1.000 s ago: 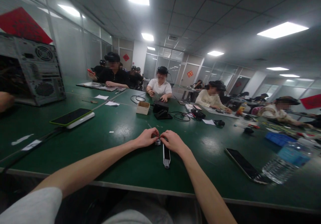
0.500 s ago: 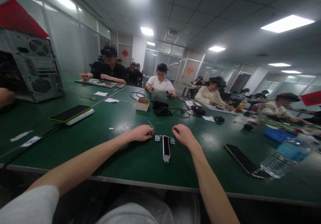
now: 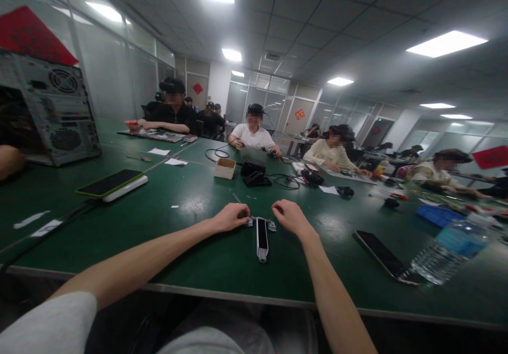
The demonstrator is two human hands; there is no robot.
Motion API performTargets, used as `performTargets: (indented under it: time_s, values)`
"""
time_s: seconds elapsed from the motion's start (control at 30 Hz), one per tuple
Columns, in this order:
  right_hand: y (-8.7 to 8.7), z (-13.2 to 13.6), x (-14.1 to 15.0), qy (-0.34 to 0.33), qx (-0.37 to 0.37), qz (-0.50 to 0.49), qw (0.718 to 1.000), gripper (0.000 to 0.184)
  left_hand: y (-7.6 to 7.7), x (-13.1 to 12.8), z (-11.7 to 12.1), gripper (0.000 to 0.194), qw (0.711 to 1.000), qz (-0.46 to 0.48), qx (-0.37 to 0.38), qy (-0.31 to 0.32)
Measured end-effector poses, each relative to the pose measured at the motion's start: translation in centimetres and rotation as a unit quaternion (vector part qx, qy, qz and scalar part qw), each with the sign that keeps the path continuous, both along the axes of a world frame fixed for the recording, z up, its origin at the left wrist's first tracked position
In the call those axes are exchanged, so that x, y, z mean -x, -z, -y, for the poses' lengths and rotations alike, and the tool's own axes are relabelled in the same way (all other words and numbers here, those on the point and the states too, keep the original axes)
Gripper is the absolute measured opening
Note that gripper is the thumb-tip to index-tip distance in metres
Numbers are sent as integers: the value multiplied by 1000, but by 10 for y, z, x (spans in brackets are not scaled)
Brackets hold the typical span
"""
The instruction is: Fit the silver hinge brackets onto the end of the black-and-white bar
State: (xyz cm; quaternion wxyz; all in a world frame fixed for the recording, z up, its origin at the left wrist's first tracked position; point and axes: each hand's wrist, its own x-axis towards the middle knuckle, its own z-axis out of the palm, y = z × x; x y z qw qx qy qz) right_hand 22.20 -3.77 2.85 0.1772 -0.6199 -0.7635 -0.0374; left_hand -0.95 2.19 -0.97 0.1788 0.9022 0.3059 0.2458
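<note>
A slim black-and-white bar-shaped device (image 3: pixel 262 240) lies lengthwise on the green table (image 3: pixel 190 248), with small metal bracket pieces (image 3: pixel 250 221) (image 3: pixel 271 226) at its far end. My left hand (image 3: pixel 230 217) lies curled beside the left bracket, fingertips at or on it. Whether those fingers grip it, I cannot tell. My right hand (image 3: pixel 288 217) rests on the table, a little apart from the right bracket, holding nothing.
A smartphone (image 3: pixel 384 254) and a plastic water bottle (image 3: pixel 448 251) lie to my right. A phone on a white power bank (image 3: pixel 109 184) and a computer case (image 3: pixel 51 113) are to my left. Ahead are a cardboard box (image 3: pixel 225 168), cables and seated co-workers.
A second ago both hands met over the device's far end, hiding it. They then parted, and my left hand has moved back to the left bracket. My right hand stays apart.
</note>
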Motion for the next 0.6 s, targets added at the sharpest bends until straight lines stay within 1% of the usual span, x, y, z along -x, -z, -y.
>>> performTargets:
  time_s: [0.13,0.3,0.37,0.47,0.6]
  values:
    - [0,0,0,0,16,-8,1000,22,2,-4,-3,12,1000,15,8,-13]
    - [0,2,-6,2,105,-23,994,19,1,-4,-4,12,999,33,31,-15]
    - [-1,4,-8,2,130,-32,991,19,1,-5,-3,12,998,41,45,-11]
    - [-2,5,-6,-6,142,-48,989,19,1,-6,-1,13,997,53,60,-12]
    - [-1,5,-2,-25,137,-60,988,16,0,-6,3,13,995,72,68,-21]
